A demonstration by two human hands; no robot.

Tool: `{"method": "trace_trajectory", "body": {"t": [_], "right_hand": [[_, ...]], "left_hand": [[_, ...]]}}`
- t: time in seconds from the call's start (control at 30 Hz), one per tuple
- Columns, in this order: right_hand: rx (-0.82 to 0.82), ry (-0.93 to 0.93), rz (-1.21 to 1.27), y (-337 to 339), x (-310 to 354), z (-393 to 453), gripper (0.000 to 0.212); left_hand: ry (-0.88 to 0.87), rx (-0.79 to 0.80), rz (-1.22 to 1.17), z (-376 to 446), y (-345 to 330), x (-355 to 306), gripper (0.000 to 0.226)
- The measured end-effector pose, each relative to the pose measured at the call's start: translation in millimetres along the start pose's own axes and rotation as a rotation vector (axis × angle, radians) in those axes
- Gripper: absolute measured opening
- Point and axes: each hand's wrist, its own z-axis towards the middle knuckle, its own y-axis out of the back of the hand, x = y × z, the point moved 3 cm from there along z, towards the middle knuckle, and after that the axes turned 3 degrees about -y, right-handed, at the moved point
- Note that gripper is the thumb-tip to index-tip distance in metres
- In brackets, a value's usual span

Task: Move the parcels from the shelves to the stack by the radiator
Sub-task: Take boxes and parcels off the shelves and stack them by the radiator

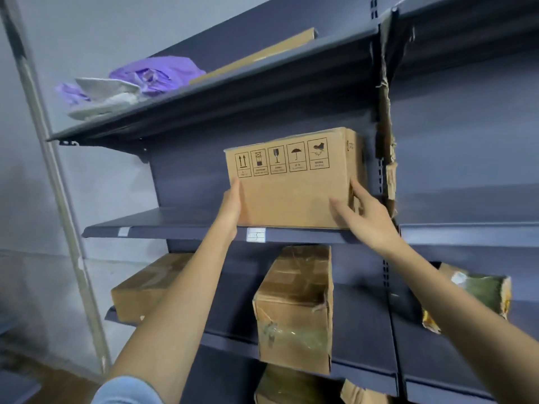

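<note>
Both hands, left (230, 211) & right (364, 214), fingers straight, flat vs box (291, 185) sides on shelf (175, 225).

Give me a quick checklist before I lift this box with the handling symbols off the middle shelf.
1. Left hand flat against the left side of the cardboard box: ok.
2. Right hand at the box's right front corner, fingers straight, not wrapped round: not ok.
3. Box upright, arrows pointing up: ok.
4. Box resting on the middle shelf, not yet lifted: ok.
5. Room at the right, where torn cardboard hangs on the shelf upright close to the box: cannot tell.
6. Way to the radiator stack: cannot tell, out of view.
</note>
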Motion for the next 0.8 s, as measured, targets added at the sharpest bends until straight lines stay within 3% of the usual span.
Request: {"method": "trace_trajectory", "body": {"t": [0.1, 0.2, 0.23, 0.33, 0.43, 0.53, 0.67, 0.73, 0.8], "right_hand": [[-0.045, 0.012, -0.011, -12.7, 6.6, -17.6, 0.068], [-0.272, 0.032, 0.07, -10.5, 21.6, -32.4, 0.044], [-0.359, 0.022, 0.132, -7.4, 26.5, -37.4, 0.038], [-0.507, -0.059, 0.319, -4.9, 37.1, -55.8, 0.046], [-0.424, -0.156, 0.38, -22.6, 48.5, -79.8, 0.044], [-0.227, -0.219, 0.376, -41.6, 56.1, -109.7, 0.041], [0.002, -0.322, 0.534, -49.8, 40.8, -150.3, 0.077], [0.067, -0.314, 0.569, -45.7, 37.7, -166.9, 0.057], [0.032, -0.311, 0.546, -31.0, 39.2, -182.0, 0.043]], "left_hand": [[0.003, -0.086, -0.092, -5.3, 18.5, 1.3, 0.063], [-0.028, -0.13, -0.153, -21.9, 49.1, 2.0, 0.062], [-0.058, -0.127, -0.141, -29.0, 59.0, 0.5, 0.061], [-0.11, -0.037, -0.075, -60.5, 83.4, -13.1, 0.056], [-0.055, 0.192, -0.161, -82.6, 99.6, -22.8, 0.053], [0.014, 0.378, -0.129, -104.5, 110.6, -22.8, 0.059], [0.092, 0.505, -0.125, -131.2, 120.2, 5.7, 0.046], [0.117, 0.558, -0.178, -148.3, 117.5, 21.6, 0.032], [0.114, 0.596, -0.235, -162.2, 110.8, 30.0, 0.026]]}}
